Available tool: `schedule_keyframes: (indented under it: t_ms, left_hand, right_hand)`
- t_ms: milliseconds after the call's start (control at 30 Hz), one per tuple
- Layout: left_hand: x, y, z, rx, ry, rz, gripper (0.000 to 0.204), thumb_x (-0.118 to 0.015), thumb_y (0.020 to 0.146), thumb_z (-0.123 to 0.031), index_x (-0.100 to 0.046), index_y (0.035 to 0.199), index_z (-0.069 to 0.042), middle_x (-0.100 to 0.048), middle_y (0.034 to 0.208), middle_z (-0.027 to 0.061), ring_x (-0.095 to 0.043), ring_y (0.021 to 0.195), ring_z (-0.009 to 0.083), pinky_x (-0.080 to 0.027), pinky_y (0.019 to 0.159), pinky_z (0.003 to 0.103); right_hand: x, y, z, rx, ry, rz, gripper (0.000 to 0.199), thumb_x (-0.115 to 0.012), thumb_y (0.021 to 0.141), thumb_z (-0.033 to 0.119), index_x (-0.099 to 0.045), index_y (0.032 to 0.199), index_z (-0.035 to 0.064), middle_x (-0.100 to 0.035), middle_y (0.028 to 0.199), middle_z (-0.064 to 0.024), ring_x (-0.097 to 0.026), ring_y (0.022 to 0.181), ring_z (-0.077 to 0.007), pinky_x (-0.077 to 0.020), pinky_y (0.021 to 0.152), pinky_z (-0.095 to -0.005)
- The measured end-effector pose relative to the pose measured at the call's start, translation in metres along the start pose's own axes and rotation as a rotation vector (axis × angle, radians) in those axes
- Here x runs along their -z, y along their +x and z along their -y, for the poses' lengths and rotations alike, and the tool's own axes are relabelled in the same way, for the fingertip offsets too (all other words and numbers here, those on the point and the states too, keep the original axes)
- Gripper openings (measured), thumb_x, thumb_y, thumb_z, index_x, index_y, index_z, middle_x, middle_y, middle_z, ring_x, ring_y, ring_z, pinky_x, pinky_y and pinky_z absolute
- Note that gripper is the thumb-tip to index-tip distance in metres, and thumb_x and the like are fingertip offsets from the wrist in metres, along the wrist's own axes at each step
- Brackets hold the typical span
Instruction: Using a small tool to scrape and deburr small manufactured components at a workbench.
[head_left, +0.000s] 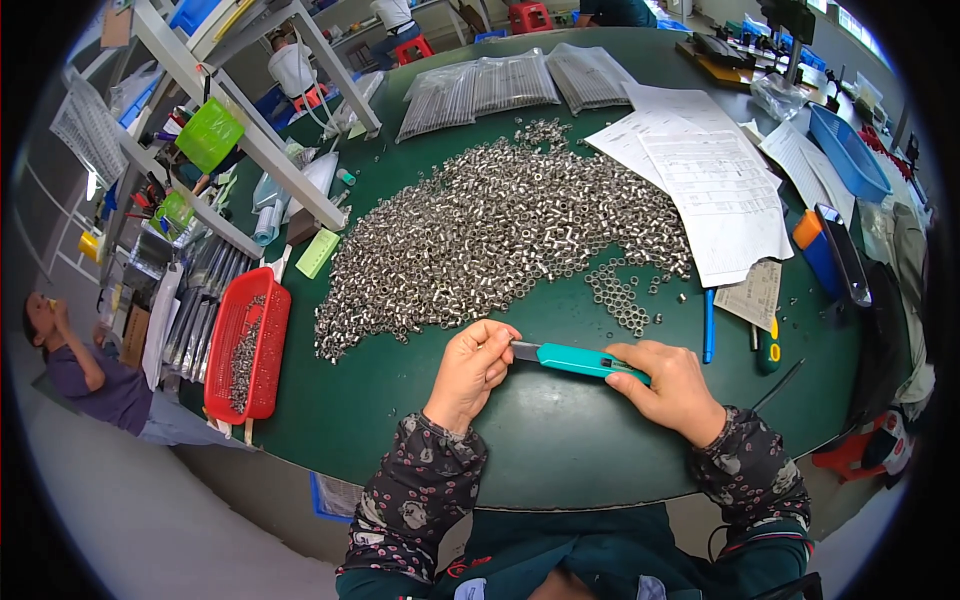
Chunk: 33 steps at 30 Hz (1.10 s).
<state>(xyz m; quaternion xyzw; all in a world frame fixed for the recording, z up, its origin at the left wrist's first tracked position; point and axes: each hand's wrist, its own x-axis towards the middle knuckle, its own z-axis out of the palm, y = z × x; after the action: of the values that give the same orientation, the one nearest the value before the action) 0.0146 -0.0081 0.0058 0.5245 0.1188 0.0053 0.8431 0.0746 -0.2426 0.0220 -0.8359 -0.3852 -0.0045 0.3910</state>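
My right hand (672, 388) is wrapped around the teal handle of a utility knife (572, 359), held level above the table's near part with its blade pointing left. At the blade's tip, the fingers of my left hand (470, 368) are closed in a pinch. Whatever they hold is too small and hidden to make out. Beyond both hands spreads a wide heap of small silvery metal rings (500, 225). Several loose rings (618, 298) lie in a single layer just past the knife.
A red plastic basket (272, 345) with more metal pieces stands at the left on the green table (560, 445). Paper sheets (715, 200), a blue pen (709, 325) and a blue tray (850, 150) lie to the right. Bagged rods (480, 90) lie at the back.
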Motion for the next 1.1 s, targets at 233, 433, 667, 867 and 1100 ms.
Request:
schedule_keyframes:
  t_ms: [233,433,667,867,1100]
  left_hand:
    - [-0.0020,0.0000,-0.0002,-0.006,0.031,-0.019,0.015,-0.047,0.088,-0.015,-0.051,0.081,-0.002,-0.046,0.060,-0.0006,-0.030,0.040,0.0004,-0.022,0.034,0.014]
    - [-0.0025,0.0001,0.0000,0.007,0.033,-0.029,0.016,-0.046,0.088,-0.016,-0.050,0.079,-0.003,-0.044,0.058,-0.0015,-0.028,0.039,0.0002,-0.021,0.034,0.014]
    - [-0.0020,-0.0003,-0.0010,0.033,0.019,-0.039,0.015,-0.049,0.086,-0.017,-0.051,0.075,-0.006,-0.042,0.056,-0.0033,-0.028,0.039,-0.0004,-0.020,0.034,0.014]
    - [-0.0037,-0.0006,-0.0026,0.047,0.030,-0.052,0.021,-0.050,0.086,-0.020,-0.046,0.069,-0.009,-0.041,0.054,-0.0041,-0.027,0.038,-0.0007,-0.019,0.034,0.015]
    - [-0.0034,-0.0012,-0.0048,0.077,0.062,-0.034,0.023,-0.050,0.086,-0.023,-0.045,0.068,-0.009,-0.040,0.053,-0.0043,-0.027,0.038,-0.0001,-0.019,0.034,0.015]
  right_hand:
    - [0.0022,0.0005,0.0056,0.026,-0.112,-0.029,0.024,-0.059,0.075,0.027,-0.060,0.092,0.0105,-0.052,0.063,-0.0081,-0.052,0.054,-0.0265,-0.0404,0.048,-0.0363]
    - [0.0012,0.0004,0.0070,0.071,-0.165,-0.071,0.024,-0.061,0.073,0.025,-0.060,0.092,0.0103,-0.049,0.061,-0.0070,-0.052,0.054,-0.0245,-0.0398,0.046,-0.0352]
    - [0.0022,0.0014,0.0085,0.111,-0.207,-0.091,0.025,-0.062,0.072,0.024,-0.059,0.091,0.0098,-0.048,0.060,-0.0063,-0.051,0.053,-0.0236,-0.0399,0.046,-0.0342]
    - [0.0031,0.0016,0.0086,0.139,-0.235,-0.099,0.025,-0.063,0.071,0.024,-0.059,0.091,0.0092,-0.048,0.060,-0.0060,-0.051,0.053,-0.0222,-0.0401,0.046,-0.0334]
    - [0.0050,0.0012,0.0087,0.166,-0.250,-0.109,0.026,-0.064,0.069,0.023,-0.059,0.091,0.0091,-0.047,0.061,-0.0056,-0.051,0.053,-0.0215,-0.0398,0.046,-0.0331]
